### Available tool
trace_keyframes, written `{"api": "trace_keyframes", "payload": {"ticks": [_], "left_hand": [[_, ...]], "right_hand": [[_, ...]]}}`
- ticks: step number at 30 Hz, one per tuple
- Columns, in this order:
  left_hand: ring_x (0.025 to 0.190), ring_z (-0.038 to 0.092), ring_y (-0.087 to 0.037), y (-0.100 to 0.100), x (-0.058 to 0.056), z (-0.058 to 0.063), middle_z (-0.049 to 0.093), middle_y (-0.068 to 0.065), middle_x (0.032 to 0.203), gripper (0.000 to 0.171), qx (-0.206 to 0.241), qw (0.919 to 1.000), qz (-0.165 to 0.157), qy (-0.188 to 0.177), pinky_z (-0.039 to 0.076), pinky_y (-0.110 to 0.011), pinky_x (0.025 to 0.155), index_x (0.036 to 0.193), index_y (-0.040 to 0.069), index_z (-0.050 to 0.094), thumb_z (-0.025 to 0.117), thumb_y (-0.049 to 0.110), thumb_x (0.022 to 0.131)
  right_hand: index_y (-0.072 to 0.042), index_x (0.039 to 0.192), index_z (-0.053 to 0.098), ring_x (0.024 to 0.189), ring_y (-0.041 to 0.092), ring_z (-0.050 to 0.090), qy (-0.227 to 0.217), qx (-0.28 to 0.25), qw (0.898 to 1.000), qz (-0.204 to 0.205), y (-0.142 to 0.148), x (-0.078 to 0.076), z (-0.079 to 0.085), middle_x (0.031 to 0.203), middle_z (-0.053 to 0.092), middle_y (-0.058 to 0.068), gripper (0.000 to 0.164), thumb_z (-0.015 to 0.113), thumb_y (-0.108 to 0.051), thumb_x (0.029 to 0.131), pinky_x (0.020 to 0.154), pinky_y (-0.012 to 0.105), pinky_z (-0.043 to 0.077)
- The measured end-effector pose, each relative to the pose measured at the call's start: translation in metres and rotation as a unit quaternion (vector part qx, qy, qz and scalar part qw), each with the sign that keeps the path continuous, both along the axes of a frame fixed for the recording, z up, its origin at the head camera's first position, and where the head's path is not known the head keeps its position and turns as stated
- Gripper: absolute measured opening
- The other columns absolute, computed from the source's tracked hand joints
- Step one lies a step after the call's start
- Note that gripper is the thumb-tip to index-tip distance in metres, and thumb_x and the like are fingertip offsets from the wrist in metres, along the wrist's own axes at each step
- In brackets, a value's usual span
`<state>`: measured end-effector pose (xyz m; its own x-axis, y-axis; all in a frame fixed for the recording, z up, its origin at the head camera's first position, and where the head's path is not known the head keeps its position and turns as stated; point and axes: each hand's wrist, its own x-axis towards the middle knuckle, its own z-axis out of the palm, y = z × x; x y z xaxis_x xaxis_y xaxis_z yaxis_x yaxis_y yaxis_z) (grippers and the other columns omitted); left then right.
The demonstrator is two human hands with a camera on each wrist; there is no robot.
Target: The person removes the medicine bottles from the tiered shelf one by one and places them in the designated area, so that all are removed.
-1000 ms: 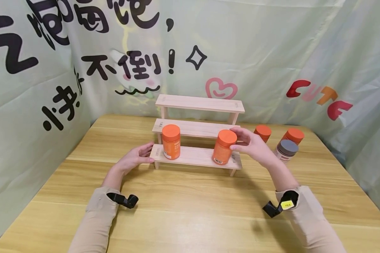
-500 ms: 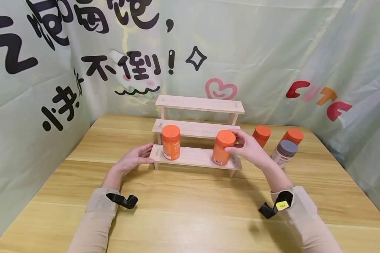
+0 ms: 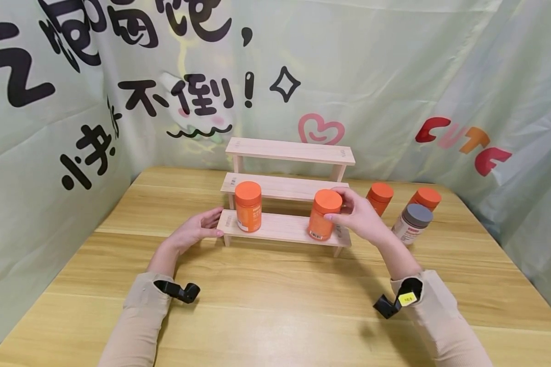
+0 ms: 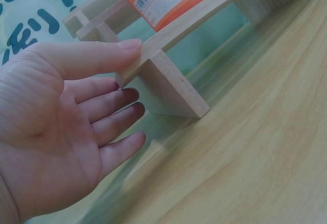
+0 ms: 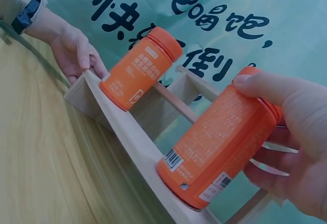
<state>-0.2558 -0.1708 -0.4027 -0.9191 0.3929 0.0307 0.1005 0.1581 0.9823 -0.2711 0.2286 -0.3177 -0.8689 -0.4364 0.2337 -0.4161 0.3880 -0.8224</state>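
Note:
A three-step wooden rack [image 3: 284,224] stands on the table. On its lowest step are two orange jars with screw lids and printed labels. My right hand [image 3: 355,216] grips the right jar [image 3: 321,224] near its lid, thumb in front and fingers behind. That jar's base appears to meet the board in the right wrist view. The left jar [image 3: 248,206] stands upright near the step's other end, untouched. My left hand [image 3: 195,229] touches the left end of the lowest step. Its thumb [image 4: 102,58] lies against the board's edge, with the other fingers extended loosely below.
Right of the rack stand two more orange-lidded jars, one nearer the rack [image 3: 380,196] and one farther right [image 3: 426,198]. A white jar with a grey lid [image 3: 412,224] is in front of them. A printed cloth [image 3: 372,66] hangs behind the table [image 3: 266,306].
My right hand has shifted slightly left and closer round the right jar, most of it in the first half second. The left hand and the rack look unmoved.

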Motion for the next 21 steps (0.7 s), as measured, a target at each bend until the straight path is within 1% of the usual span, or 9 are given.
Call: {"api": "trace_keyframes", "payload": {"ticks": [4, 8, 13, 18, 21], "left_hand": [[0.136, 0.016, -0.040, 0.000, 0.000, 0.000, 0.014, -0.026, 0.150, 0.080, 0.000, 1.0000, -0.001, 0.001, 0.013, -0.047, 0.111, 0.144, -0.008, 0.014, 0.065, 0.007, 0.084], [0.136, 0.017, -0.040, 0.000, -0.001, 0.000, 0.014, -0.026, 0.149, 0.080, -0.001, 1.0000, -0.002, 0.002, 0.014, -0.047, 0.111, 0.144, -0.008, 0.014, 0.064, 0.007, 0.084], [0.136, 0.017, -0.040, 0.001, 0.000, 0.000, 0.014, -0.026, 0.149, 0.079, 0.000, 1.0000, -0.001, 0.002, 0.014, -0.048, 0.111, 0.144, -0.008, 0.014, 0.064, 0.006, 0.084], [0.136, 0.017, -0.041, 0.001, 0.000, 0.001, 0.015, -0.026, 0.149, 0.079, -0.001, 1.0000, 0.002, 0.002, 0.014, -0.048, 0.111, 0.144, -0.008, 0.015, 0.065, 0.006, 0.084], [0.136, 0.017, -0.041, 0.001, 0.001, 0.001, 0.015, -0.026, 0.149, 0.079, -0.003, 1.0000, 0.004, 0.001, 0.014, -0.049, 0.111, 0.144, -0.008, 0.015, 0.065, 0.006, 0.084]], "right_hand": [[-0.002, 0.129, 0.046, 0.094, 0.017, 0.057, 0.014, -0.005, 1.000, -0.009, 0.001, 0.002, 0.001, 0.116, 0.056, 0.013, 0.053, 0.070, -0.011, 0.082, 0.079, 0.021, 0.050], [-0.003, 0.128, 0.047, 0.091, 0.017, 0.058, 0.023, -0.011, 1.000, -0.013, 0.005, 0.002, 0.002, 0.114, 0.057, 0.011, 0.052, 0.070, -0.011, 0.083, 0.078, 0.022, 0.051], [-0.003, 0.129, 0.046, 0.091, 0.016, 0.057, 0.021, -0.012, 0.999, -0.024, 0.013, 0.003, 0.003, 0.115, 0.056, 0.010, 0.053, 0.069, -0.013, 0.083, 0.077, 0.022, 0.051], [-0.001, 0.130, 0.045, 0.094, 0.013, 0.057, 0.032, -0.020, 0.999, -0.032, 0.022, 0.004, 0.005, 0.115, 0.055, 0.010, 0.054, 0.069, -0.011, 0.084, 0.079, 0.020, 0.050], [-0.001, 0.130, 0.045, 0.093, 0.013, 0.057, 0.034, -0.012, 0.998, -0.045, 0.029, 0.006, 0.006, 0.113, 0.055, 0.008, 0.053, 0.069, -0.013, 0.084, 0.076, 0.020, 0.051]]}}
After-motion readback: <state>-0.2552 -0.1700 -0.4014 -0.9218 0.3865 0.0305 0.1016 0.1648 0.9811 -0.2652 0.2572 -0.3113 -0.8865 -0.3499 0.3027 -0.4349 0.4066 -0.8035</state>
